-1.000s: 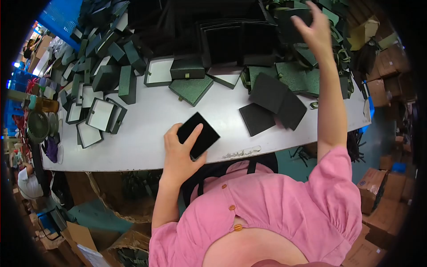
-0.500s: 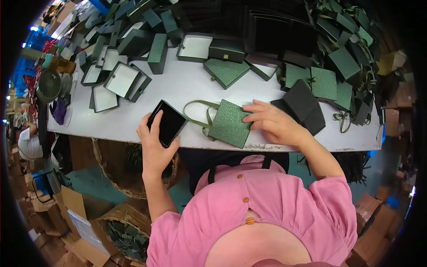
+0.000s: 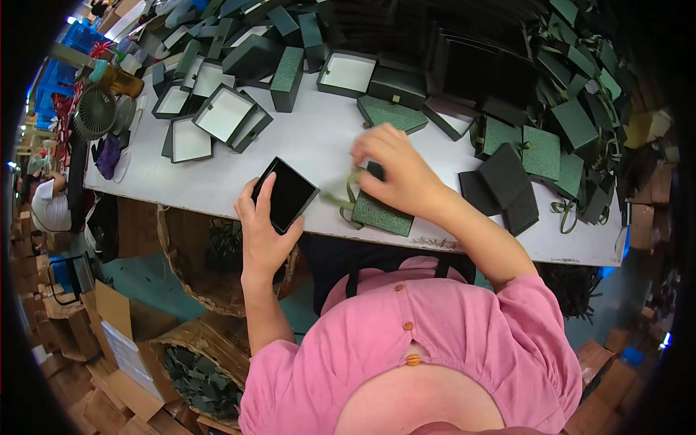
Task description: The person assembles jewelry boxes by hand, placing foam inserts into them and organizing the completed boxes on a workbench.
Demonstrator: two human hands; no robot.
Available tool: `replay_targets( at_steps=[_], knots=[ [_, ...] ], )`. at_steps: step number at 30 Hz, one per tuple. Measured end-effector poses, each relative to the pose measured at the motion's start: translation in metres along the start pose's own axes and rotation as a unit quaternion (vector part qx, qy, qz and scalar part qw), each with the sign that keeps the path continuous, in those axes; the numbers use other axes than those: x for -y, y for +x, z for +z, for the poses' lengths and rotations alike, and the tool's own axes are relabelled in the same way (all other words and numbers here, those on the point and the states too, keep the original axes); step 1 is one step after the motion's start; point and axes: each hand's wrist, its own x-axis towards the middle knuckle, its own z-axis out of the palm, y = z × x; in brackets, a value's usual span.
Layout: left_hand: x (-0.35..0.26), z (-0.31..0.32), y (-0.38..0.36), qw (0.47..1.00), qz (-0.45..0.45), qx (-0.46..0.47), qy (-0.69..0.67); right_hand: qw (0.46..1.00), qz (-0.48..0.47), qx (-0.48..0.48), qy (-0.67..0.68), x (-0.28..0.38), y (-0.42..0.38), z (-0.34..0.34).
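Note:
A black square box [image 3: 289, 197], open side up, is in my left hand [image 3: 268, 232] at the table's front edge. The thumb and fingers of that hand grip its sides. To the right is a textured green box [image 3: 386, 214] with a green ribbon [image 3: 341, 201]; the ribbon is partly smeared. My right hand [image 3: 399, 170] is curled over the upper part of the green box, thumb at its edge, and hides much of it. A small dark part shows between thumb and fingers. The exact contact of the fingertips is blurred.
White-lined box trays [image 3: 226, 114] lie at the left, with more dark green boxes [image 3: 288, 80] behind. Green ribboned boxes [image 3: 541, 154] and black folded pieces [image 3: 500, 187] are at the right. A small fan [image 3: 96, 112] stands at the far left. Cartons [image 3: 119, 322] are below the table.
My right hand has moved up and left from the green box's right edge, and its fingers have curled. The ribbon has shifted. My left hand still holds the black box.

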Motion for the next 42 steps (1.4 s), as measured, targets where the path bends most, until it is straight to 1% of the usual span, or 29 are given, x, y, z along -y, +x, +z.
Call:
replay_targets(
  at_steps=[2, 5, 6, 9, 10, 13, 14, 18, 21, 22, 24, 26, 29, 30, 33, 34, 35, 36, 37, 39, 40, 42],
  knots=[
    [0.000, -0.001, -0.001, 1.000, -0.002, -0.006, -0.006, 0.997, -0.030, -0.012, 0.076, 0.000, -0.027, -0.019],
    [-0.003, 0.001, 0.000, 1.000, 0.000, -0.017, -0.024, 0.997, -0.056, 0.043, -0.044, 0.009, -0.074, -0.029],
    [-0.004, 0.003, 0.001, 0.999, 0.006, -0.023, -0.038, 0.997, -0.043, 0.062, -0.030, 0.008, -0.087, -0.023],
    [-0.014, 0.007, 0.006, 0.997, 0.035, -0.020, -0.062, 0.998, -0.058, 0.023, -0.026, -0.002, -0.098, -0.006],
    [-0.019, 0.007, 0.008, 0.997, 0.047, -0.017, -0.067, 0.996, -0.069, 0.011, -0.049, -0.005, -0.097, -0.004],
    [-0.033, 0.002, 0.013, 0.995, 0.072, -0.016, -0.064, 0.993, -0.114, -0.009, -0.001, -0.010, -0.090, -0.016],
    [-0.039, -0.005, 0.016, 0.995, 0.072, -0.021, -0.058, 0.992, -0.125, -0.033, 0.014, -0.006, -0.088, -0.023],
    [-0.056, -0.028, 0.027, 0.985, 0.137, -0.079, -0.068, 0.979, -0.202, -0.025, -0.005, 0.005, -0.079, -0.058],
    [-0.070, -0.031, 0.030, 0.979, 0.175, -0.044, -0.098, 0.973, -0.229, -0.017, -0.007, 0.007, -0.076, -0.069],
    [-0.073, -0.029, 0.030, 0.978, 0.160, -0.040, -0.125, 0.974, -0.227, -0.020, -0.012, 0.006, -0.077, -0.070],
    [-0.072, -0.028, 0.030, 0.976, 0.180, -0.049, -0.109, 0.974, -0.224, -0.027, -0.022, 0.003, -0.079, -0.073],
    [-0.075, -0.027, 0.027, 0.975, 0.198, -0.053, -0.081, 0.977, -0.214, -0.009, -0.008, 0.005, -0.077, -0.080],
    [-0.079, -0.025, 0.023, 0.972, 0.220, -0.023, -0.083, 0.976, -0.215, 0.034, 0.008, 0.004, -0.077, -0.084],
    [-0.078, -0.024, 0.023, 0.969, 0.220, -0.028, -0.108, 0.974, -0.219, 0.050, 0.012, 0.003, -0.077, -0.084],
    [-0.076, -0.013, 0.018, 0.958, 0.176, -0.069, -0.217, 0.975, -0.220, 0.022, 0.026, 0.002, -0.077, -0.085],
    [-0.078, -0.015, 0.016, 0.962, 0.180, -0.043, -0.202, 0.974, -0.222, 0.023, 0.034, 0.002, -0.077, -0.084],
    [-0.078, -0.015, 0.015, 0.952, 0.196, 0.010, -0.236, 0.974, -0.223, 0.025, 0.041, 0.002, -0.077, -0.082],
    [-0.077, -0.016, 0.015, 0.948, 0.213, 0.030, -0.234, 0.973, -0.224, 0.026, 0.048, 0.001, -0.077, -0.082],
    [-0.074, -0.018, 0.016, 0.944, 0.230, 0.049, -0.233, 0.972, -0.217, 0.047, 0.075, 0.003, -0.078, -0.084],
    [-0.063, -0.021, 0.018, 0.909, 0.243, 0.127, -0.313, 0.967, -0.202, 0.087, 0.131, 0.006, -0.079, -0.088],
    [-0.053, -0.016, 0.016, 0.891, 0.269, 0.175, -0.320, 0.965, -0.207, 0.104, 0.125, 0.009, -0.081, -0.087],
    [-0.055, 0.011, 0.002, 0.879, 0.223, 0.129, -0.401, 0.974, -0.168, 0.058, 0.142, 0.010, -0.089, -0.075]
  ],
)
